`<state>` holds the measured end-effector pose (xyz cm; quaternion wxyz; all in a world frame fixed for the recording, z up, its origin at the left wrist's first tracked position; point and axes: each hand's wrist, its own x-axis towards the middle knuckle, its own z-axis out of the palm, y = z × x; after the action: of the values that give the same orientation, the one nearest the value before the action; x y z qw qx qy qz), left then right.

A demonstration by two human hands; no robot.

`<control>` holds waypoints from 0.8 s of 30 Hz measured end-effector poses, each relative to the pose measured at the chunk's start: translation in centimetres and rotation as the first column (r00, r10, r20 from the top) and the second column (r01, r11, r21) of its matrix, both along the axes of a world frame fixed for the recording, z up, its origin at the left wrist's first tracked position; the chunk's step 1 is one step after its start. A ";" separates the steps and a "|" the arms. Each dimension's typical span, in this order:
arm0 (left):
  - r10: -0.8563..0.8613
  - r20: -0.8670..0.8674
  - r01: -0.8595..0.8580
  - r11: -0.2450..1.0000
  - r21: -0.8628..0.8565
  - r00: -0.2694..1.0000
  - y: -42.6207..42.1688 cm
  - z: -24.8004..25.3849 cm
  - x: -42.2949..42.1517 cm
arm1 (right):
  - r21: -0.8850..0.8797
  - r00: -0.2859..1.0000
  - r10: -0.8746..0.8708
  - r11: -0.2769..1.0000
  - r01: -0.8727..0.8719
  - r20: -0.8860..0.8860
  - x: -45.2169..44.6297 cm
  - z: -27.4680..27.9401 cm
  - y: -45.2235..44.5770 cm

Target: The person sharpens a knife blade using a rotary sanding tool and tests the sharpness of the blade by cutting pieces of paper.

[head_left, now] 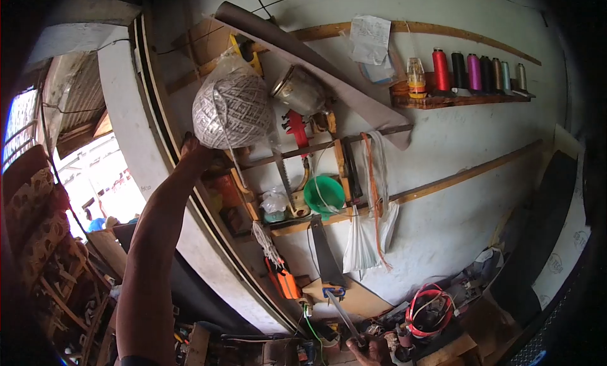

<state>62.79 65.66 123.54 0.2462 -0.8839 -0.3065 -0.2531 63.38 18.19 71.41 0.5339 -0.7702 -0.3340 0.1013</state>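
Note:
My left arm stretches up to the wall shelf, and my left hand (192,147) is beside the lower left of a big ball of grey twine (231,110) in a clear plastic bag. Most of its fingers are hidden, so I cannot tell whether it holds anything. Low in the view, my right hand (370,351) is closed around a long thin metal rod (342,316). The rod points up and left, its far end close to a blue object (334,292) under a dark hanging saw blade (325,255).
On the wooden wall rack are a green bowl (324,195), a metal cup (298,89) and a red tool (295,131). Thread spools (441,70) line a small shelf at right. An orange tool (285,281) and a white bag (370,239) hang below. A red coil (430,310) lies amid clutter.

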 end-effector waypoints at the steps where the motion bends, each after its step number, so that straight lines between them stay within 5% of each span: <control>1: 0.009 -0.024 -0.008 0.999 0.053 1.000 0.5 0.3 0.3 | 0.067 0.985 0.019 0.997 -0.030 0.170 0.7 -0.6 0.2; 6: 0.072 -0.099 -0.050 0.977 0.207 0.992 1.0 0.5 0.7 | 0.256 0.992 0.082 0.965 -0.054 -0.097 -0.1 2.8 0.4; 13: 0.105 -0.127 -0.050 0.926 0.375 0.986 1.4 2.5 -0.5 | 0.160 0.975 -0.031 0.987 -0.004 0.220 0.5 0.2 0.6; 15: 0.255 -0.207 -0.087 0.803 0.590 0.945 1.5 5.5 -1.5 | 0.126 0.954 -0.010 0.992 -0.029 0.298 0.6 0.4 1.0; 16: -0.195 0.008 0.115 0.614 0.781 0.981 3.3 4.9 -2.8 | 0.125 0.981 -0.010 0.992 -0.014 0.196 0.8 1.7 1.0; 17: -0.295 -0.027 0.255 0.774 0.580 0.955 5.2 7.4 -2.6 | 0.118 0.996 -0.008 0.993 -0.003 0.091 0.9 2.4 1.0; 18: -0.248 -0.034 0.222 0.786 0.578 0.968 -0.5 8.4 -4.3 | 0.107 0.995 0.019 0.994 -0.029 0.094 0.6 2.4 1.3; 19: -0.498 0.039 0.365 0.684 0.631 0.866 -1.6 9.4 -4.9 | 0.209 0.996 -0.005 0.978 -0.013 0.086 0.2 2.2 1.8; 21: -0.419 0.006 0.271 0.599 0.753 0.908 -3.9 10.9 -7.1 | 0.375 0.980 -0.035 0.926 -0.041 0.194 0.0 1.1 3.0; 24: -0.484 0.014 0.262 0.498 0.826 0.875 -8.9 11.6 -11.4 | 0.221 0.993 0.114 0.968 -0.119 0.037 1.3 3.9 4.0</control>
<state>51.39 56.74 135.11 0.5166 -0.6820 0.0138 -0.5175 64.71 22.18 75.29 0.6060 -0.6856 -0.3942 0.0850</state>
